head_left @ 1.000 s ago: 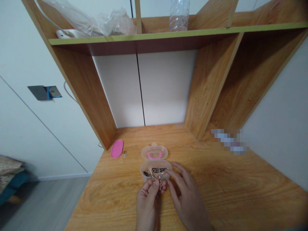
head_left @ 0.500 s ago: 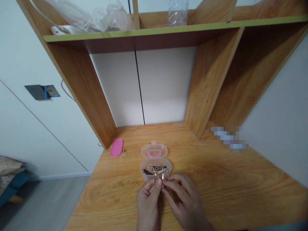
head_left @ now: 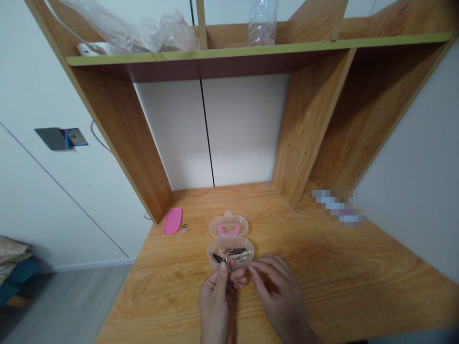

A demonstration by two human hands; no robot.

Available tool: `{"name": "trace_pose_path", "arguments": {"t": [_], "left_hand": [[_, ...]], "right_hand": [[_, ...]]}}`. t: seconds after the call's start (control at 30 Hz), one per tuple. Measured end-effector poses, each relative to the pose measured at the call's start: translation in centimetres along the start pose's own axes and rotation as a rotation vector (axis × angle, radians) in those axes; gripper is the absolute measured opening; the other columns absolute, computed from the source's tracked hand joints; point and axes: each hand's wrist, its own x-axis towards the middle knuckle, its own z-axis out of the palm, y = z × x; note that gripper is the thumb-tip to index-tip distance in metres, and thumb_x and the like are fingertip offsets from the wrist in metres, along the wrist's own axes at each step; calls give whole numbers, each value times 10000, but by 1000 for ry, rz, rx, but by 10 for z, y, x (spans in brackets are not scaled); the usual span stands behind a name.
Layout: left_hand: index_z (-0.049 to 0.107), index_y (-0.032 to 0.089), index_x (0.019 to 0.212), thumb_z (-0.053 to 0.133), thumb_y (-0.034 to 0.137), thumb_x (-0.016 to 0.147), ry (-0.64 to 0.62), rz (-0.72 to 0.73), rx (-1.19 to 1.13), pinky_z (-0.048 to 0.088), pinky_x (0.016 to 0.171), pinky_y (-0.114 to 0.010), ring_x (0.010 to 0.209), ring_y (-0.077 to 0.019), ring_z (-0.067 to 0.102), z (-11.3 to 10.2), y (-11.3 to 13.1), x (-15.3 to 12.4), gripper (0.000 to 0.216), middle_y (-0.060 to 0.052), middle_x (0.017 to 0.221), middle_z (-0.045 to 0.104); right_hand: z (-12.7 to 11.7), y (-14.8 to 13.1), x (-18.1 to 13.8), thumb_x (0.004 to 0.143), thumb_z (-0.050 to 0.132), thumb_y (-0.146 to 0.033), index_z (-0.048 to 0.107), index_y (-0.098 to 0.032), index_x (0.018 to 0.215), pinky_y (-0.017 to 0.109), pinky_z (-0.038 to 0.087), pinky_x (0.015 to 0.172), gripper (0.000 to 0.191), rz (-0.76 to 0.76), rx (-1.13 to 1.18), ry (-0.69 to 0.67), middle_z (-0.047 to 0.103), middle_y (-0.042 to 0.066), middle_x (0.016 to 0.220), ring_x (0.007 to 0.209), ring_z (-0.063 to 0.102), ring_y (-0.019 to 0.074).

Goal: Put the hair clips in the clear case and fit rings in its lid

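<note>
At the near rim of the clear box (head_left: 231, 244), my left hand (head_left: 215, 306) pinches a small metal clip (head_left: 225, 254) between thumb and forefinger, its wire loops standing up just over the box's edge. My right hand (head_left: 281, 298) sits just right of that pinch, on the near side of the box, fingers curled with thumb and forefinger close together. I cannot tell whether anything is caught between them. More clips, one with a black end, lie inside the box, and its hinged lid (head_left: 228, 225) with the pink handle lies open on the far side. I judge the clip to be very light, stiff and springy, and smooth enough to slip or flick away if I squeeze off-centre. The best hold is across the flat of its body, not on the thin wire loops, which could catch on the other clips. The box is thin plastic and would probably slide if I pushed on it. To the left of the box lie a pink oval lid (head_left: 172, 221) and a few loose rings (head_left: 181, 232) on the desk (head_left: 333, 272). Half a second ago both hands met on the bunch just in front of the box. Now my right fingertips have come off it, and my left hand has carried the clip a little to the left.
</note>
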Motion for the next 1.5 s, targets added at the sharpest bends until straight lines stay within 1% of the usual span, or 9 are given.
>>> {"name": "trace_pose_path", "arguments": {"t": [0.33,0.5,0.73,0.83,0.93,1.1,1.2,1.33,1.5], "left_hand": [[795,81,872,843,571,696,-21,11,-17,543,667,-287,643,-194,695,2,1,-3,523,-138,698,766],[797,108,836,826,550,719,-122,40,58,526,671,-293,613,-187,653,-3,-2,-2,458,-84,609,710],[762,130,843,783,530,782,-169,194,256,360,519,-205,462,-92,426,-8,9,-5,405,15,487,524],[754,148,827,798,550,743,-134,310,439,384,529,-217,523,-129,470,-8,41,-6,414,6,540,528],[770,183,933,740,480,804,-81,491,793,469,674,-267,695,-204,574,-10,86,3,325,-49,723,644],[764,215,961,625,366,830,-74,634,1406,477,919,-442,989,-348,671,-27,140,55,244,-140,1080,745],[722,172,1109,606,347,827,-123,620,1572,411,1059,-512,1140,-393,656,-43,145,95,352,-200,1216,718],[593,40,1316,584,408,856,-214,717,1806,291,1199,-498,1427,-383,438,-62,135,137,589,-261,1488,508],[454,-55,1442,390,502,982,-239,685,2267,277,1227,-480,1486,-355,344,-69,122,148,725,-283,1563,373]], "right_hand": [[3,0,-3,919,569,-122,675,-246,928,334,570,766,163,76,-2,-24,686,49,905,869,670,209],[7,5,-6,870,608,-133,703,-274,1040,402,575,875,241,101,-75,-42,631,86,1090,1041,640,256],[9,6,-8,866,623,-159,708,-301,1128,457,560,968,309,131,-130,-106,568,97,1239,1179,595,293],[10,6,-9,868,623,-156,709,-299,1119,458,555,981,301,152,-125,-115,558,96,1245,1188,589,292],[10,7,-10,854,610,-124,707,-293,1090,478,543,1001,306,176,-116,-132,544,95,1253,1201,577,294],[10,8,-10,842,607,-103,701,-279,1086,498,530,1021,315,205,-105,-149,527,103,1271,1218,562,299],[10,8,-10,849,604,-115,707,-279,1064,495,538,1006,290,201,-112,-132,536,100,1265,1204,572,301],[11,7,-9,833,599,-96,711,-278,1046,481,545,997,301,204,-113,-126,548,95,1255,1193,585,293],[10,5,-7,820,595,-91,717,-282,1039,480,552,983,315,200,-115,-136,558,93,1246,1185,591,297]]}}
